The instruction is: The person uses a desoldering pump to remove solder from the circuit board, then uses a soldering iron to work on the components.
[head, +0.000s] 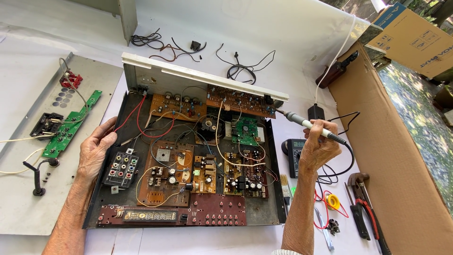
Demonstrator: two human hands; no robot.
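Observation:
An opened electronic device chassis (107, 137) lies on the white table, filled with several brown and green circuit boards and loose wires. My left hand (96, 150) rests flat on the chassis's left edge, beside a black panel of coloured connector sockets (121, 170). My right hand (318, 147) grips a grey soldering iron (309, 124) just right of the chassis, with its tip pointing toward the brown board (238, 100) at the back right corner. A black cable trails from the iron's handle.
A metal cover plate (28, 141) with a green board (71, 125) lies at the left. A multimeter (293, 153), a brush, a solder spool (333, 201) and red-handled pliers (368, 212) lie at the right. Loose black wires (243, 66) sit behind; cardboard (391, 156) borders the right side.

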